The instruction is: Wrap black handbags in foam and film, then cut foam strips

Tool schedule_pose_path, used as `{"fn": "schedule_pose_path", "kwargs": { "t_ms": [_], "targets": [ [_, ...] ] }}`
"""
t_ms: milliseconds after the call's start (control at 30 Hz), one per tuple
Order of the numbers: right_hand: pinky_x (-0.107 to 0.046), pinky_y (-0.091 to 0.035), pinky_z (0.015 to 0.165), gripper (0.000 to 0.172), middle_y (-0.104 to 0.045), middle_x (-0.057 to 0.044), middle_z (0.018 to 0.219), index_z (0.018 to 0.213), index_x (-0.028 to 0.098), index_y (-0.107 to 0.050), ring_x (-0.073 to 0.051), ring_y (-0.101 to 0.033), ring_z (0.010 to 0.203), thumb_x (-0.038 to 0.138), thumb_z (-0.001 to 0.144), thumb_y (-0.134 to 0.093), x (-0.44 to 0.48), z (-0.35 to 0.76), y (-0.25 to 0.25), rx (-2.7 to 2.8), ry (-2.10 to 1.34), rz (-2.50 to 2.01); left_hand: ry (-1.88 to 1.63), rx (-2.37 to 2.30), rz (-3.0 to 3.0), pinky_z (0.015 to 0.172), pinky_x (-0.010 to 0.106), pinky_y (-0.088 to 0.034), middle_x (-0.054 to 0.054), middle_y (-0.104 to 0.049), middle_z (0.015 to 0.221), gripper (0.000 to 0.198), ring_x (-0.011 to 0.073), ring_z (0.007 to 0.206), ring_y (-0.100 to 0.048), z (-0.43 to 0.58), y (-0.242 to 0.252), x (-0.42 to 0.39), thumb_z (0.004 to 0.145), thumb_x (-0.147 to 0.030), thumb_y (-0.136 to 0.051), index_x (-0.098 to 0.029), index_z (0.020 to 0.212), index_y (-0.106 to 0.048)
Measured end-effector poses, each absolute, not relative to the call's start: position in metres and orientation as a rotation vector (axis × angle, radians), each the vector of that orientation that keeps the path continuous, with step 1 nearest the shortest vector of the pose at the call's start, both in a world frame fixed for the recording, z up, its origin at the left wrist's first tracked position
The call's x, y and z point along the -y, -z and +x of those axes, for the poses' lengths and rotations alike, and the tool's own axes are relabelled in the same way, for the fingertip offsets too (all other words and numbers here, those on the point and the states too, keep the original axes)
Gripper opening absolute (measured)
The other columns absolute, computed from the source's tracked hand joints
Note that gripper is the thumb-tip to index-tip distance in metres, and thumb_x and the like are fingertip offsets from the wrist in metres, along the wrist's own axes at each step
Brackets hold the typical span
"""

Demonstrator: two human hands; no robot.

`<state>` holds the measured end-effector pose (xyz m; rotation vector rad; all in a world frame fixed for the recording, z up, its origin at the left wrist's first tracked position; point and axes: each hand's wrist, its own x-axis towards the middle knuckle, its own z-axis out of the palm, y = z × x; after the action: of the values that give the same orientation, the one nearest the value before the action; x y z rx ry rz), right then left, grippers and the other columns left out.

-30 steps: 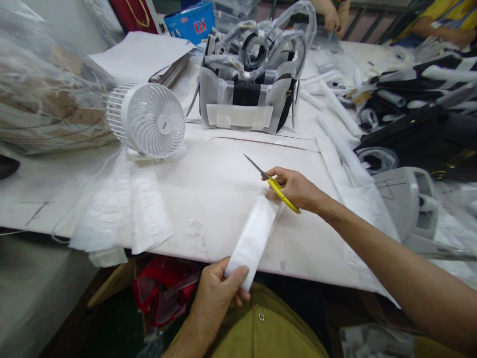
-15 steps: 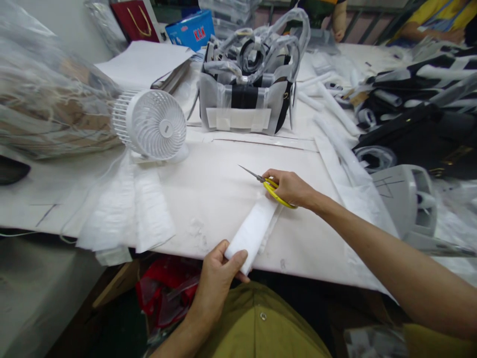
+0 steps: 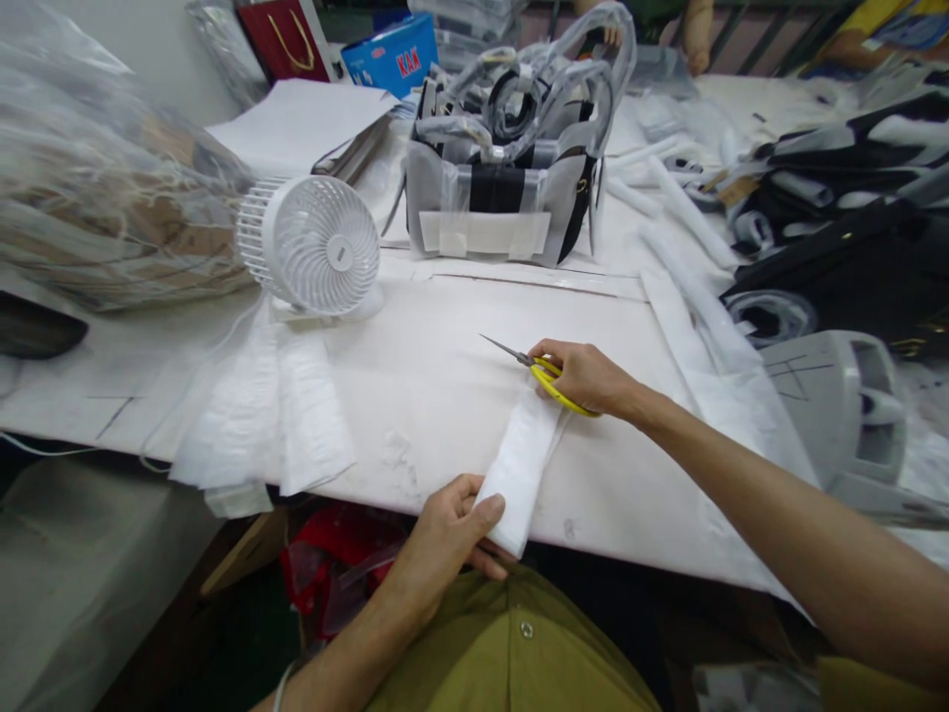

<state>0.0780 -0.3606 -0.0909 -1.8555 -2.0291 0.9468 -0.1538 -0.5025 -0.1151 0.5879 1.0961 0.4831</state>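
A folded white strip [image 3: 517, 475] of thin, soft-looking sheet slants from the table edge toward the middle. My left hand [image 3: 461, 524] grips its near end, thumb on top and fingers beneath. Scissors with yellow handles [image 3: 561, 389] are in my right hand [image 3: 589, 378], their thin pointed blades aimed left and seeming closed. That hand rests over the strip's far end; whether its fingers also pinch the strip is hidden. Left of the strip, more white strips [image 3: 315, 415] hang over the table edge below a white fan [image 3: 322, 247].
A grey and black handbag [image 3: 485, 213] with plastic-wrapped handles stands at the back. Black bags [image 3: 852, 257] and a grey plastic device [image 3: 830, 396] lie on the right. A large plastic sack [image 3: 111, 198] fills the left. Co-workers' arms [image 3: 697, 40] show across the table [image 3: 422, 366].
My left hand has shifted slightly right and down with the strip's near end, so the strip lies steeper. The right hand keeps the scissors in nearly the same pose. The whole view has shifted a little.
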Motion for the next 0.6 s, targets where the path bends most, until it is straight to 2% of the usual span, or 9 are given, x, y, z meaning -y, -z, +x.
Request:
{"fn": "schedule_pose_path", "kwargs": {
  "t_ms": [400, 600],
  "targets": [
    [-0.027, -0.047, 0.070, 0.040, -0.074, -0.001, 0.087, 0.107, 0.026, -0.070, -0.020, -0.067, 0.081, 0.016, 0.068, -0.070, 0.356, 0.076, 0.094, 2.124, -0.907, -1.890, -0.408, -1.156, 0.500, 0.042, 0.018, -0.050, 0.006, -0.068, 0.060, 0.050, 0.0145, 0.049, -0.066, -0.138, 0.108, 0.502, 0.063, -0.052, -0.077, -0.009, 0.086, -0.063],
    [-0.028, -0.046, 0.062, 0.040, -0.071, 0.000, 0.081, 0.105, 0.025, -0.068, -0.018, -0.063, 0.069, 0.030, 0.066, -0.078, 0.352, 0.086, 0.084, 1.943, -1.020, -1.946, -0.420, -1.193, 0.496, 0.037, 0.017, -0.047, 0.004, -0.066, 0.056, 0.043, 0.0137, 0.045, -0.063, -0.137, 0.107, 0.501, 0.063, -0.046, -0.073, -0.010, 0.083, -0.062]
  ]
}}
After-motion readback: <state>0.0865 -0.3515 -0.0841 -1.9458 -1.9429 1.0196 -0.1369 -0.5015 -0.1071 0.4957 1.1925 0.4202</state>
